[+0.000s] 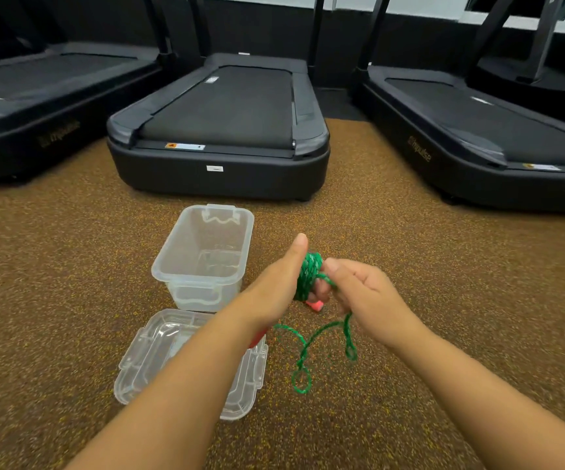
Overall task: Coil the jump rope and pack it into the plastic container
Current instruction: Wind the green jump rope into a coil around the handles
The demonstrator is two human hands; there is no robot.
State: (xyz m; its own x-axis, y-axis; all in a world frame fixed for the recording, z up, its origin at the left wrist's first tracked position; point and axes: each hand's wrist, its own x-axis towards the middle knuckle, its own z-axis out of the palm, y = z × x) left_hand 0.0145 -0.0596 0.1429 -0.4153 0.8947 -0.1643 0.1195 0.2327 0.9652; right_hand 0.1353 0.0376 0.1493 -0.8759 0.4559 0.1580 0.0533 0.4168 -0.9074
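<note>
The left hand (279, 286) holds a green jump rope (308, 278) coil; the right hand (364, 293) pinches its loose strand. The open plastic container (172, 262) sits at ten o'clock, its lid (145, 361) at seven, bare carpet (444, 266) around.

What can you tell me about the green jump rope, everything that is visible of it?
The jump rope is a thin green braided cord with lighter flecks. Most of it is wound in a tight bundle around the fingers of the left hand. The right hand pinches the strand leaving the bundle. The free remainder hangs below the right hand in loose loops above the speckled floor. A pink-red handle end shows under the bundle; another red piece peeks out beside the left wrist.
</note>
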